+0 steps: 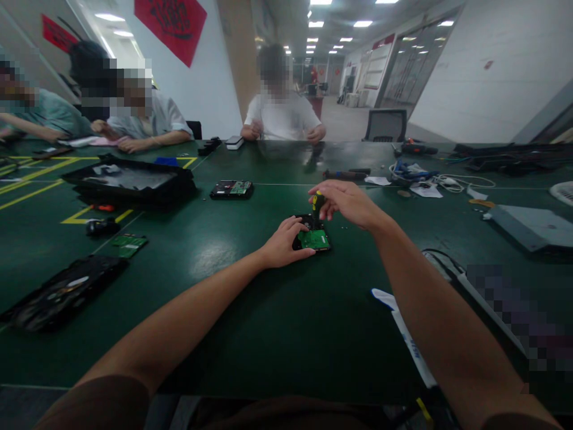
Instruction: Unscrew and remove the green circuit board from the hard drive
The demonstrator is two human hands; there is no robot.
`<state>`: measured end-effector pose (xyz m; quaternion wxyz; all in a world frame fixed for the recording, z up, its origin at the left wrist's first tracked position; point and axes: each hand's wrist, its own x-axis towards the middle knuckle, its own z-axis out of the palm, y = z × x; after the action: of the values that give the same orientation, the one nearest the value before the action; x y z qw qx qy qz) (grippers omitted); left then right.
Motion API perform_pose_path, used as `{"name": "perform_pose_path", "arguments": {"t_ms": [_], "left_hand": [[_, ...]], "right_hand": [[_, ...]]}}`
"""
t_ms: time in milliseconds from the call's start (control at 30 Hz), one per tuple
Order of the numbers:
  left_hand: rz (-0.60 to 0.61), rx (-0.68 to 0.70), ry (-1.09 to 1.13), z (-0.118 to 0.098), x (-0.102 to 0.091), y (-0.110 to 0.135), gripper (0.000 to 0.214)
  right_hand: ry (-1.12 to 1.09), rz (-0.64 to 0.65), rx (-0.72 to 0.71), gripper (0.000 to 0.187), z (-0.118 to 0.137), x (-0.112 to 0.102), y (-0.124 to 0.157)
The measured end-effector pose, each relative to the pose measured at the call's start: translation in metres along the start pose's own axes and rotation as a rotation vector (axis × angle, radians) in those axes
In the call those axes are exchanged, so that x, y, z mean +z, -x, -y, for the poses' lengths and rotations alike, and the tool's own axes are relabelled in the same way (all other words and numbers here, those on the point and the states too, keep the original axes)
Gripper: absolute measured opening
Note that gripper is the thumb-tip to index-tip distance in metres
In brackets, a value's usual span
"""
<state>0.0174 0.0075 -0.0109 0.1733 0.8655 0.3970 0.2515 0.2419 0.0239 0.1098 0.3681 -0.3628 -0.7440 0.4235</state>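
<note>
A small hard drive (314,240) lies circuit-board side up on the green table (250,310), its green board facing me. My left hand (285,243) rests on its left edge, fingers curled against the casing and pressing it down. My right hand (345,202) is closed around the yellow-and-black handle of a screwdriver (317,206), which stands upright with its tip on the drive's far part.
A second hard drive (232,189) lies farther back. A black tray (128,182) and dismantled parts (62,292) sit on the left, with a loose green board (129,242). Cables (425,176) and a grey panel (528,222) are at right. Other people sit at the far side.
</note>
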Motion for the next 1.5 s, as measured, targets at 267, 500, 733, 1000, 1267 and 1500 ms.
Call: {"name": "perform_pose_path", "arguments": {"t_ms": [267, 500, 733, 1000, 1267, 1500], "left_hand": [[0.001, 0.009, -0.007, -0.0004, -0.0011, 0.0002, 0.069], [0.001, 0.004, 0.001, 0.0, -0.0009, 0.0005, 0.069], [-0.013, 0.005, -0.007, 0.0032, 0.0024, -0.0005, 0.068], [-0.011, 0.008, -0.006, 0.0018, 0.0018, -0.0003, 0.069], [-0.007, 0.004, -0.001, 0.0004, 0.0003, -0.0001, 0.068], [-0.003, -0.005, 0.019, 0.0, -0.0006, 0.0002, 0.068]], "right_hand": [[0.133, -0.104, -0.043, 0.027, -0.0016, -0.0013, 0.0001], [0.004, -0.034, -0.011, 0.03, -0.0036, 0.0004, -0.0015], [0.104, -0.045, -0.027, 0.031, -0.0028, -0.0018, -0.0008], [0.109, -0.082, -0.022, 0.025, -0.0028, -0.0003, -0.0007], [0.025, -0.006, 0.007, 0.034, -0.003, -0.0011, -0.0013], [0.176, -0.063, -0.061, 0.03, 0.0005, -0.0022, 0.0016]]}}
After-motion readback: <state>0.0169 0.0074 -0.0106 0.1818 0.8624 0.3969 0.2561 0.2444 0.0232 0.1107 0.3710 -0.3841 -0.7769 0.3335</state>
